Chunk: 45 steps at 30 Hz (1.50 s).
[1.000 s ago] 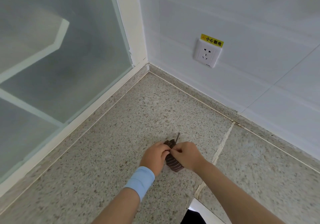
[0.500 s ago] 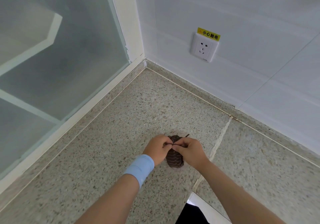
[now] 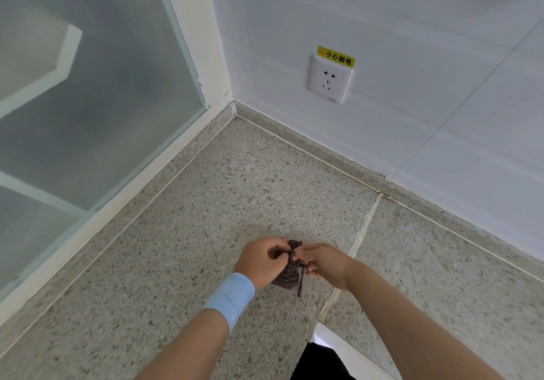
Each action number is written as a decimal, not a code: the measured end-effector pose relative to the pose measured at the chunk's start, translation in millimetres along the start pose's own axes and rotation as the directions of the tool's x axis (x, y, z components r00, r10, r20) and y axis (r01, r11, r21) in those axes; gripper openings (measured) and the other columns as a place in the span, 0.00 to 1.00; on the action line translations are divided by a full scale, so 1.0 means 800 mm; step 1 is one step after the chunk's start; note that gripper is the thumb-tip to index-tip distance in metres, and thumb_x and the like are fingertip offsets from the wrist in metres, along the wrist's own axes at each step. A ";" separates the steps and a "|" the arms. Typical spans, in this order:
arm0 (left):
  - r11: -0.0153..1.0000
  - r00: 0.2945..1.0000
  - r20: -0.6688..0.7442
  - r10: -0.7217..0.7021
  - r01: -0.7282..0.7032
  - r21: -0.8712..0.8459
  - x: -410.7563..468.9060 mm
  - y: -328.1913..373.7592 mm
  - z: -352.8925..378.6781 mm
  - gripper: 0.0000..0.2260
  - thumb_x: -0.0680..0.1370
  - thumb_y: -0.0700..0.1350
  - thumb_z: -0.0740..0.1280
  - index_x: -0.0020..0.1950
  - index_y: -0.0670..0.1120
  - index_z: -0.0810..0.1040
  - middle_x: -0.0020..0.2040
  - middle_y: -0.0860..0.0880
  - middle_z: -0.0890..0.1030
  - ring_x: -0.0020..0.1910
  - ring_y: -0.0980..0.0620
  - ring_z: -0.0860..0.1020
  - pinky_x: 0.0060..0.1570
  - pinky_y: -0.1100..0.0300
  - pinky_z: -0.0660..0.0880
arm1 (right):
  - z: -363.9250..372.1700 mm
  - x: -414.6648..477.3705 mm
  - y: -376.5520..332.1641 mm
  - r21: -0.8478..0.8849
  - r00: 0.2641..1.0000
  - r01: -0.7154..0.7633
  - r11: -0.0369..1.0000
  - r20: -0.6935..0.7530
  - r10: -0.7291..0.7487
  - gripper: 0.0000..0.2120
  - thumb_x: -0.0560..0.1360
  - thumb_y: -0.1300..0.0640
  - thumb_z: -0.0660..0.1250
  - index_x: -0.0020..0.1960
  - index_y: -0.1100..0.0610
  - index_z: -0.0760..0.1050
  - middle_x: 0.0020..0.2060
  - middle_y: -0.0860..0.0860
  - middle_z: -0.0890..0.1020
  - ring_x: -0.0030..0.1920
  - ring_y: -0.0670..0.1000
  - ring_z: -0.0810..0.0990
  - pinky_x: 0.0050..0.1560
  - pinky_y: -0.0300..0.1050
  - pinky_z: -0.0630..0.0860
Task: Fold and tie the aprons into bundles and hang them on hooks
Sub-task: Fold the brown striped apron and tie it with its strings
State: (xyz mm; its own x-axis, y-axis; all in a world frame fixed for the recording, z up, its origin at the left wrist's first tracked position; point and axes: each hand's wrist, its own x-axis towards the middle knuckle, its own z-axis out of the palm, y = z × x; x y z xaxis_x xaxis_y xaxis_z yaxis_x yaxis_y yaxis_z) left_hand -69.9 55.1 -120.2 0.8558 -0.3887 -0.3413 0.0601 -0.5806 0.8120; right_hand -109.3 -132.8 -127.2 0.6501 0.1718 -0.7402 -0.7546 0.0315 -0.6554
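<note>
A small rolled bundle of dark brown striped apron [image 3: 287, 276] rests on the speckled stone counter [image 3: 206, 232], near its front middle. My left hand [image 3: 262, 259], with a light blue wristband, pinches the apron's tie at the bundle's top. My right hand [image 3: 323, 262] pinches the tie from the other side, fingertips meeting the left hand's. A loose end of the brown tie [image 3: 300, 285] hangs down beside the bundle. No hook is in view.
A frosted glass panel [image 3: 88, 100] in a white frame borders the counter on the left. A white tiled wall at the back carries a power socket [image 3: 329, 80] with a yellow warning label. A grout seam [image 3: 359, 232] crosses the counter to the right of my hands.
Both hands have stayed on the bundle and kept working the tie at its top. A loose tie end now hangs down beside the bundle. The bundle has turned slightly.
</note>
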 end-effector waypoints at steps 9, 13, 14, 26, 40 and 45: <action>0.991 0.988 -0.131 0.086 -0.071 0.117 -0.023 -0.005 0.025 0.06 0.71 0.43 0.76 0.46 0.47 0.82 0.58 0.56 0.75 0.55 0.61 0.73 0.56 0.73 0.68 | 0.011 -0.003 0.004 0.043 0.999 -0.005 0.999 -0.039 0.007 0.09 0.80 0.59 0.66 0.43 0.55 0.82 0.34 0.49 0.74 0.35 0.48 0.70 0.47 0.45 0.68; 0.978 0.992 -0.080 0.097 -0.080 0.194 -0.033 -0.008 0.033 0.12 0.73 0.45 0.74 0.56 0.49 0.84 0.59 0.57 0.72 0.60 0.59 0.70 0.61 0.67 0.67 | 0.013 -0.010 0.005 0.039 0.995 0.003 0.999 -0.100 0.001 0.05 0.77 0.56 0.71 0.50 0.56 0.84 0.35 0.48 0.77 0.35 0.48 0.70 0.47 0.45 0.69; 0.981 0.994 -0.070 0.085 -0.071 0.181 -0.036 -0.006 0.034 0.13 0.74 0.48 0.73 0.58 0.50 0.83 0.58 0.58 0.71 0.60 0.59 0.70 0.61 0.67 0.67 | 0.012 -0.011 0.005 0.025 0.994 0.007 1.000 -0.111 -0.004 0.05 0.76 0.55 0.72 0.50 0.55 0.84 0.34 0.46 0.79 0.35 0.48 0.71 0.47 0.44 0.70; 0.977 0.972 0.105 -0.211 0.207 0.053 -0.017 0.013 -0.003 0.07 0.76 0.46 0.70 0.45 0.45 0.86 0.44 0.48 0.85 0.44 0.53 0.81 0.47 0.60 0.75 | 0.010 -0.014 0.010 -0.055 0.986 0.075 0.996 -0.147 -0.083 0.08 0.80 0.62 0.66 0.49 0.57 0.84 0.29 0.48 0.76 0.30 0.46 0.72 0.39 0.41 0.71; 0.954 0.890 0.343 -0.299 0.280 0.103 -0.024 -0.002 -0.003 0.16 0.81 0.34 0.54 0.42 0.44 0.78 0.35 0.49 0.78 0.33 0.53 0.75 0.36 0.62 0.75 | -0.003 -0.010 0.014 -0.720 0.933 0.004 0.694 -0.248 -0.262 0.08 0.78 0.55 0.68 0.43 0.55 0.83 0.38 0.51 0.84 0.37 0.47 0.79 0.37 0.35 0.73; 0.936 0.913 0.240 -0.330 0.283 0.210 -0.019 0.021 0.001 0.19 0.83 0.42 0.57 0.33 0.55 0.61 0.32 0.55 0.63 0.35 0.52 0.67 0.48 0.53 0.73 | 0.008 -0.007 -0.001 -0.773 0.936 -0.003 0.634 -0.225 -0.271 0.09 0.79 0.56 0.64 0.42 0.55 0.79 0.42 0.51 0.82 0.45 0.51 0.79 0.39 0.39 0.71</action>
State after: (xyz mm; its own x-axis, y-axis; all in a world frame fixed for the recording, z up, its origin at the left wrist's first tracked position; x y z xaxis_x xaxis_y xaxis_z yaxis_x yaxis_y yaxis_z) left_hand -81.9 50.6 -101.7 0.6383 -0.3352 -0.6930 0.1904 -0.8035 0.5641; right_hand -112.8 -127.7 -121.5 0.8328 -0.0695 -0.5492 -0.4112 -0.7418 -0.5298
